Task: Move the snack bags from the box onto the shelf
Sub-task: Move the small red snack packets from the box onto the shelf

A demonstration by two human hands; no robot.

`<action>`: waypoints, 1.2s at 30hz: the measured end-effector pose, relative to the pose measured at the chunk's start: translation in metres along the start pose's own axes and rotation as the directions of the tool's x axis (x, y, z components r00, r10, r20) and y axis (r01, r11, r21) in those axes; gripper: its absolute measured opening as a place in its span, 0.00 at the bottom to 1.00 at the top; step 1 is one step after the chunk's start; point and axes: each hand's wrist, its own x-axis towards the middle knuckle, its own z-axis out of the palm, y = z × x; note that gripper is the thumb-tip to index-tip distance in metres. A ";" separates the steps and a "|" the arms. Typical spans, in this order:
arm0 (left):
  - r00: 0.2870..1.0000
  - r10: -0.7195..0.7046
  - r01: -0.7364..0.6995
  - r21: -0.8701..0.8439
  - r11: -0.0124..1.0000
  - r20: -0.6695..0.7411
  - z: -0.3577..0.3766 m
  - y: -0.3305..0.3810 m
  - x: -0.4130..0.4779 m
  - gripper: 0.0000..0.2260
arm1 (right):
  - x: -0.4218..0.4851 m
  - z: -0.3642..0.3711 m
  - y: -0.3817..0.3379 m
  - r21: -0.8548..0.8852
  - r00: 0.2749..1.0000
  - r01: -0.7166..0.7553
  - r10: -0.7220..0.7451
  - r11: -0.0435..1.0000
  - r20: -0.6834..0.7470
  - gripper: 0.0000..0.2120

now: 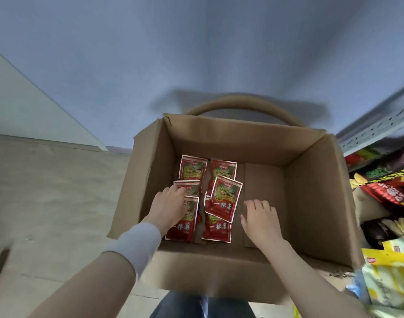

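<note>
Dark trousers (196, 306) fill the bottom edge and are cut off by the frame. Both forearms reach forward from there. The left forearm carries a white sleeve (136, 244) at the wrist.

Hidden or unclear:
- The left hand (167, 207) covers parts of two snack bags (224, 198) in the left column, and its fingertips are blurred.
- A curved tan band (237, 102) behind the box (311, 203) cannot be identified.
- The shelf (375, 127) at the right is cut off. Only a perforated grey rail and smeared packets (391, 180) below it show.

Surroundings: the cardboard box is open at the top and sits just beside the shelf. A pale tiled floor (47, 191) shows to its left.

Hands: the left hand lies palm down on the snack bags with fingers extended and no grip visible. The right hand (260, 216) hovers palm down over the bare box bottom, just right of the bags. Its fingers are relaxed and slightly spread, and it holds nothing.

Snack bags: about six flat red pouches with silver edges, a green-and-yellow picture and white characters. They lie in two columns in the left half of the box. One rests tilted on top of the right column.
</note>
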 end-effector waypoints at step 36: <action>0.679 -0.509 0.726 -0.584 0.363 0.529 0.201 -0.030 0.104 0.18 | 0.167 0.159 0.005 0.693 0.680 -0.705 0.421 0.150 0.601 0.19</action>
